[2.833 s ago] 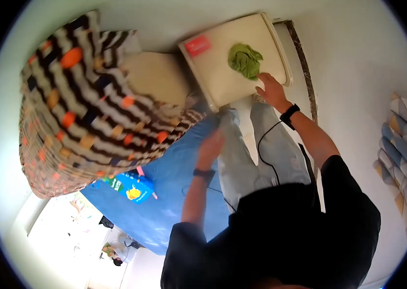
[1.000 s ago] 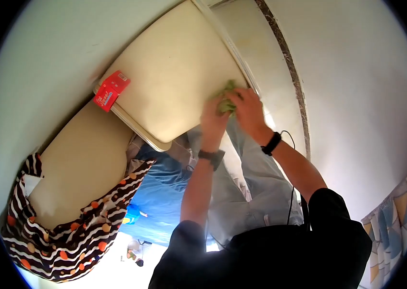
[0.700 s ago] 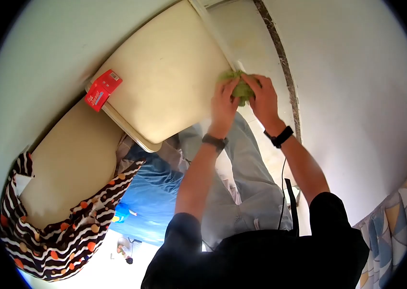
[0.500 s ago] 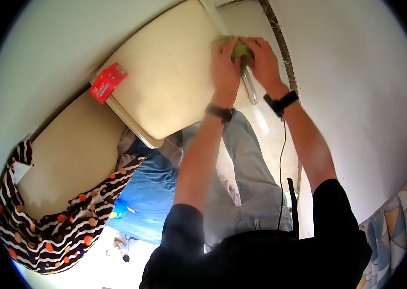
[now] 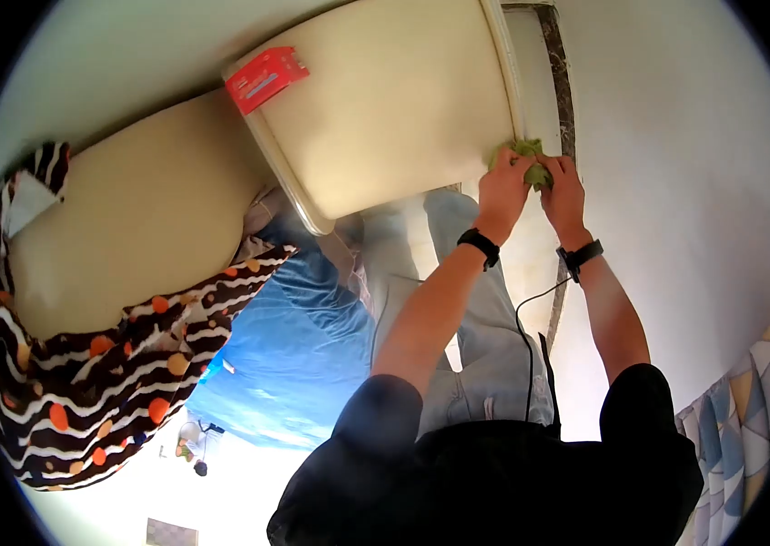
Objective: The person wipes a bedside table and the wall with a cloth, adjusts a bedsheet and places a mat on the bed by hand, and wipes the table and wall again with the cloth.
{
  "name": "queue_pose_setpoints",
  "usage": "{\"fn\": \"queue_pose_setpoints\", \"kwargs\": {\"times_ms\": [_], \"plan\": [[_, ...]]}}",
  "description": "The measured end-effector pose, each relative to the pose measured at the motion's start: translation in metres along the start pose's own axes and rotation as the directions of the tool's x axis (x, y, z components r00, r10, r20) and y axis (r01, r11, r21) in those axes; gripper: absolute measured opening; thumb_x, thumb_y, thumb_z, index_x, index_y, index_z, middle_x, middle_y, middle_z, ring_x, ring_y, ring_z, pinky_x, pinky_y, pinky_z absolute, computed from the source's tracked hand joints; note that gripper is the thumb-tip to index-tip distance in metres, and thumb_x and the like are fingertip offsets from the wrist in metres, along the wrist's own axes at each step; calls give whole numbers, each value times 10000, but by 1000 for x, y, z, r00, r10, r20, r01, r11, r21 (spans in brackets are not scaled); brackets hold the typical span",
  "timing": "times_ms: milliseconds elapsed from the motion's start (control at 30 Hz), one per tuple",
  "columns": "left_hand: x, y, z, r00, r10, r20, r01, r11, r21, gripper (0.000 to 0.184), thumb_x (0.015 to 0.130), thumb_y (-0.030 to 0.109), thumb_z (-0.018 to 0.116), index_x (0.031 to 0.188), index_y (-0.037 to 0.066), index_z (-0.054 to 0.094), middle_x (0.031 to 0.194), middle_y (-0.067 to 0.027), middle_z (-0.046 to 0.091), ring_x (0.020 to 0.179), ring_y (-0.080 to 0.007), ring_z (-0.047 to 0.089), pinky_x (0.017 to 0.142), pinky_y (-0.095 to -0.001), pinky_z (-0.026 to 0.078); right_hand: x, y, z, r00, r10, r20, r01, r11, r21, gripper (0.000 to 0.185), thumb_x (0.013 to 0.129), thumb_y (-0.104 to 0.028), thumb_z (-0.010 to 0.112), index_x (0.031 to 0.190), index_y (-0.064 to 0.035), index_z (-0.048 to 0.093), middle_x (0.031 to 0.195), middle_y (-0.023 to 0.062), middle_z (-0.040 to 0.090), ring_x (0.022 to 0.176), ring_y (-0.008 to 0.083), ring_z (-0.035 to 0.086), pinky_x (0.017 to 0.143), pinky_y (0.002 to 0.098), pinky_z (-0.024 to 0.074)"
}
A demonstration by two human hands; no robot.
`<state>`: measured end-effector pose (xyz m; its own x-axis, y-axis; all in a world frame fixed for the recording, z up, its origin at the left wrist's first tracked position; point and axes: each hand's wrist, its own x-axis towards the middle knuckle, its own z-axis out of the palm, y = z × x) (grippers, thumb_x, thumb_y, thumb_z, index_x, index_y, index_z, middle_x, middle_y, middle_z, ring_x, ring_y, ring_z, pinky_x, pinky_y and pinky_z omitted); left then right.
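A crumpled green cloth [image 5: 528,147] is bunched between my two hands at the right end of a cream padded panel [image 5: 385,105], by its pale rim. My left hand [image 5: 503,193] has its fingers closed on the cloth's left part. On the cloth's right side, my right hand [image 5: 564,202] grips it with bent fingers. Both hands are close together, and the fingers hide some of the cloth. Each wrist wears a black band, and a thin cable hangs from the right one.
A red box [image 5: 265,80] rests at the panel's left edge. Below left, a second cream panel [image 5: 144,200] is partly covered by a brown patterned fabric [image 5: 130,364]. Blue bedding [image 5: 285,355] lies beside my legs. A white wall [image 5: 685,173] rises on the right.
In view, both hands and the cloth have shifted right and down. The panel and red box sit further right and higher. A metal bar end seen below the hands earlier no longer shows.
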<state>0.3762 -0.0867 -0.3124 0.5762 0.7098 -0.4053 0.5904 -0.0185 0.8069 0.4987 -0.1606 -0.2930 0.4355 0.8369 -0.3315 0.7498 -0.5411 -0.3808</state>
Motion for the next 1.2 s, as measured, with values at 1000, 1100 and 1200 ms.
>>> {"fn": "queue_pose_setpoints", "kwargs": {"times_ms": [1000, 1100, 1200], "plan": [[-46, -206, -288, 790, 91, -607, 21, 984, 175, 294, 771, -7, 671, 1057, 33, 617, 1036, -215, 603, 1018, -406, 559, 853, -460, 466, 77, -335, 166, 847, -529, -50, 529, 849, -22, 298, 837, -159, 602, 1133, -186, 612, 957, 122, 584, 888, 314, 649, 713, 417, 549], [-51, -208, -280, 757, 95, -646, 11, 987, 157, 286, 767, -4, 684, 1044, 30, 623, 1040, -212, 601, 1004, -408, 566, 857, -455, 463, 59, -336, 172, 863, -497, -91, 497, 867, -24, 274, 843, -157, 598, 1115, -179, 615, 958, 130, 589, 893, 320, 651, 708, 416, 553], [-72, -207, -268, 758, 45, -650, 56, 989, 134, 311, 770, -9, 683, 1070, 32, 611, 1059, -204, 590, 1026, -401, 564, 861, -447, 463, 38, -336, 167, 864, -487, -128, 491, 871, 1, 265, 849, -153, 592, 1112, -178, 614, 955, 132, 585, 881, 324, 647, 689, 413, 550]]}}
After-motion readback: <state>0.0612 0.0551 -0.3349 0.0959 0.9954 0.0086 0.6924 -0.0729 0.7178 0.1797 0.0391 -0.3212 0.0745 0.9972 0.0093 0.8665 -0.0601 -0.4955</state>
